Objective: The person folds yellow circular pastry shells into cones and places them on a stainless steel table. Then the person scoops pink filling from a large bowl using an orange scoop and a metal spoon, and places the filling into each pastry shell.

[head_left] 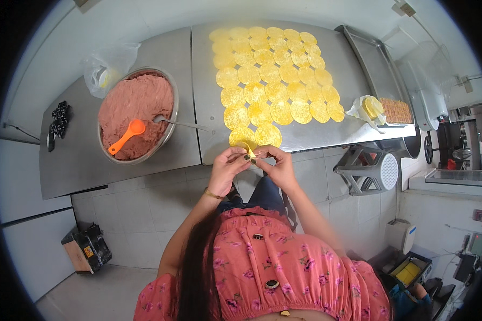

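Observation:
At the table's front edge, my left hand (230, 162) and my right hand (277, 167) meet fingertip to fingertip. Both pinch a small yellow tortilla (249, 148), its edge bent up between them. My fingers cover part of it, so its full shape is hidden. Just beyond lie rows of flat yellow tortillas (273, 73), set edge to edge on the steel table (204, 112). To the left stands a metal bowl (172, 85) filled with pink ground meat (139, 99). An orange scoop (127, 137) rests on the meat, and a metal spoon (182, 123) leans over the rim.
A plastic bag (110, 67) sits behind the bowl, with a crumpled black-and-white item (60, 124) farther left. Wrapped tortillas (372, 108), a tray of orange-brown pieces (396, 111) and a metal tray (372, 59) are at the right. A grey stool (367, 170) stands below.

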A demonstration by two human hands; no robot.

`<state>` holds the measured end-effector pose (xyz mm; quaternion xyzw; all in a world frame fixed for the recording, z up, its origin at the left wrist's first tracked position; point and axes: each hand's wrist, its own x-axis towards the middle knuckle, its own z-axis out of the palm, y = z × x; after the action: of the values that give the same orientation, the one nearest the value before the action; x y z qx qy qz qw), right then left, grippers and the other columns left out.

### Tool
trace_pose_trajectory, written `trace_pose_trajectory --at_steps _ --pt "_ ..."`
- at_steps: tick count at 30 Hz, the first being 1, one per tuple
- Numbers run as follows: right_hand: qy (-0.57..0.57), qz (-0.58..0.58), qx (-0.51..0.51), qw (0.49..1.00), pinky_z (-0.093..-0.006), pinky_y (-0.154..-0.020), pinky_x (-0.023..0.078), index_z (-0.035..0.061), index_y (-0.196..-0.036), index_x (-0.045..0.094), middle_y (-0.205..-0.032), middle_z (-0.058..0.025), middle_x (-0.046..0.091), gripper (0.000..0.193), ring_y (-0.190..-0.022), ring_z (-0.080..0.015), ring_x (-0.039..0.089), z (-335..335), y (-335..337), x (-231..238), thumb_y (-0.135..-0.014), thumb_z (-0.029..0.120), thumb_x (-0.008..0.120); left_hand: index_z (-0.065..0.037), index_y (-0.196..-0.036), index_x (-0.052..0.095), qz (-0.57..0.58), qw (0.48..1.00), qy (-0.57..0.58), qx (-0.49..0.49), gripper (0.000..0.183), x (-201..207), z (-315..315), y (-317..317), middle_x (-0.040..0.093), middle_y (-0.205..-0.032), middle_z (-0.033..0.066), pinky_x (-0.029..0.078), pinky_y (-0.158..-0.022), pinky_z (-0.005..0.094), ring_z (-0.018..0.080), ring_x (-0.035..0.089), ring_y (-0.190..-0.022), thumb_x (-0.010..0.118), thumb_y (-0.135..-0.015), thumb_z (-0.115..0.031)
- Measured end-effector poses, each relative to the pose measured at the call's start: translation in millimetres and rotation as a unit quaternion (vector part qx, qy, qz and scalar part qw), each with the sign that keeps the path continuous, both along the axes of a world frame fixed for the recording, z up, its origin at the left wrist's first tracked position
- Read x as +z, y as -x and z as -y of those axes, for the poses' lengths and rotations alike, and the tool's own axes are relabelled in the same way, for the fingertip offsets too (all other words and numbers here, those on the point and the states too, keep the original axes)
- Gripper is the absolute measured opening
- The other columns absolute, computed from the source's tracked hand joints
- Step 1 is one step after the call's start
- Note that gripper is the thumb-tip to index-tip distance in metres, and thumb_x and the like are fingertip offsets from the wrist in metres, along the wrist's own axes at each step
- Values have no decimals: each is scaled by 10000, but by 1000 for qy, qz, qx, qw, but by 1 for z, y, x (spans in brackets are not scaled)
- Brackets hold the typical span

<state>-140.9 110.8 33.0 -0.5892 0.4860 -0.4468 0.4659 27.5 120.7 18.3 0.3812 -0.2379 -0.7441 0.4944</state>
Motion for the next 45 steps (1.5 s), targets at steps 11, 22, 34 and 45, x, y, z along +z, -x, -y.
trace_pose_trajectory --at_steps 11,22,34,45 --pt "-205 318 -116 918 -272 -679 486 22 -960 583 -899 -50 646 107 -773 -145 621 47 69 -28 -866 68 558 -10 -1088 546 -19 1000 12 1 195 7 5 -3 588 -1035 55 509 -847 290 135 591 -949 550 -894 -30" --pt "113 -395 -140 901 -380 -796 441 100 -986 670 -1025 -88 570 305 -904 -284 509 35 103 -63 -689 140 729 -12 -1071 576 -24 1000 -10 -2 200 3 0 -3 589 -952 24 519 -825 279 106 587 -892 593 -875 -45" --pt "73 -187 -105 974 -349 -819 456 80 -1050 643 -1086 -96 580 367 -949 -267 552 17 70 -21 -694 124 724 -20 -1076 576 31 999 -19 -32 211 4 5 16 589 -974 26 511 -810 253 96 584 -891 603 -870 -57" --pt "-71 168 -158 970 -205 -676 453 -9 -1111 603 -891 -20 650 260 -773 -53 569 24 77 -15 -855 20 573 -34 -1109 572 374 871 299 -109 280 10 32 47 596 -1115 76 490 -856 315 248 586 -1012 605 -831 -47"
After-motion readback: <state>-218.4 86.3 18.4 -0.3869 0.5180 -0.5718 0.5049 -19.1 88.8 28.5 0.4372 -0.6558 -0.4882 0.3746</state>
